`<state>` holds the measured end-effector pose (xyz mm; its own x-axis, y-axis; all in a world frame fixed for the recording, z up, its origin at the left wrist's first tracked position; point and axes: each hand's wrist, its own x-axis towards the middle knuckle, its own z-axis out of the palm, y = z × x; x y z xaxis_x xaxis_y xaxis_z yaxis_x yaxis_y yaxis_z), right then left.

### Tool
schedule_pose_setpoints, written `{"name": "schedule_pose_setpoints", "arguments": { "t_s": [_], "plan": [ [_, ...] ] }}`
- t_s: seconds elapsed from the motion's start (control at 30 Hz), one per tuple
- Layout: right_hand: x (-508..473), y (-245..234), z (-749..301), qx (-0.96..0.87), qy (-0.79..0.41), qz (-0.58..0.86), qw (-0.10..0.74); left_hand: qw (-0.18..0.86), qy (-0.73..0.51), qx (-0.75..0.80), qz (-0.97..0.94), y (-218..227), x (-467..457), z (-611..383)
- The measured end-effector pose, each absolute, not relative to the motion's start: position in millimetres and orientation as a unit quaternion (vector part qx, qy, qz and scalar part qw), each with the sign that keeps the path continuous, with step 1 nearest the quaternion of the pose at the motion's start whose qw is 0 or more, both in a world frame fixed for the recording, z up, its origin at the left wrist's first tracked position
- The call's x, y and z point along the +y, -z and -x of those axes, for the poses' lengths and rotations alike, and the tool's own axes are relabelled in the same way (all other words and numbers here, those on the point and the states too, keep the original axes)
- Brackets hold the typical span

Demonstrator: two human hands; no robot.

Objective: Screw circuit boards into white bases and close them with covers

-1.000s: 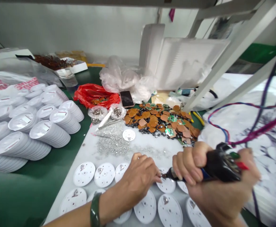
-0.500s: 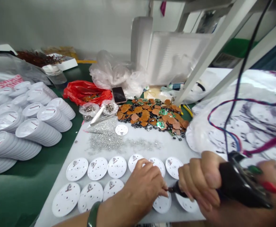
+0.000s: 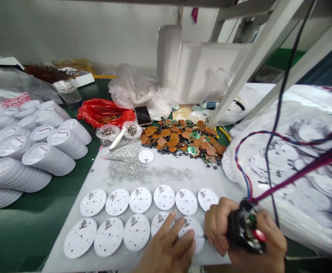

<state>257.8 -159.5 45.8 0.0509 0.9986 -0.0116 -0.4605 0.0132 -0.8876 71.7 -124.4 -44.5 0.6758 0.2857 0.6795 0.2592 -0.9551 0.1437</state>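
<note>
White round plastic discs (image 3: 137,237), with holes and a small metal clip on most, lie in two rows on a pale work board (image 3: 97,182). My left hand (image 3: 166,246) is over the front row with its fingers spread, nearest the disc (image 3: 191,225) toward the right. Nothing shows in its grasp. In my right hand (image 3: 218,223) is a black electric screwdriver (image 3: 241,231), wrapped by the fingers, with a red button on it and wires at its top. Its tip is hard to make out beside that disc. My right hand hides part of the board.
Small silvery screws (image 3: 130,167) are spread behind the discs. Brown circuit boards (image 3: 174,140) with black round parts lie farther back. Stacked white cups (image 3: 48,157) stand left. A phone (image 3: 143,115), a red bag (image 3: 103,113) and a metal post (image 3: 240,68) stand behind.
My left hand has drawn back from the screwdriver tip and spread its fingers. The screwdriver, still in my right hand, has shifted left and turned more upright.
</note>
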Motion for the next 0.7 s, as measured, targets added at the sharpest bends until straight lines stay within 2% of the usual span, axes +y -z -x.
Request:
{"name": "schedule_pose_setpoints", "arguments": {
  "t_s": [0.27, 0.43, 0.6, 0.7],
  "plan": [
    [-162, -37, -254, -0.384, -0.576, 0.400, 0.600, 0.040, -0.369, 0.156, -0.916, 46, -129, -71],
    [-161, -29, -252, -0.390, -0.597, 0.408, 0.570, 0.013, -0.370, 0.138, -0.919, 63, -127, -69],
    [-141, -47, -267, -0.417, -0.577, 0.339, 0.615, -0.045, -0.439, 0.150, -0.885, 82, -125, -81],
    [-114, -70, -259, -0.395, -0.515, 0.361, 0.670, -0.052, -0.510, 0.185, -0.838, 89, -127, -94]
  ]
}}
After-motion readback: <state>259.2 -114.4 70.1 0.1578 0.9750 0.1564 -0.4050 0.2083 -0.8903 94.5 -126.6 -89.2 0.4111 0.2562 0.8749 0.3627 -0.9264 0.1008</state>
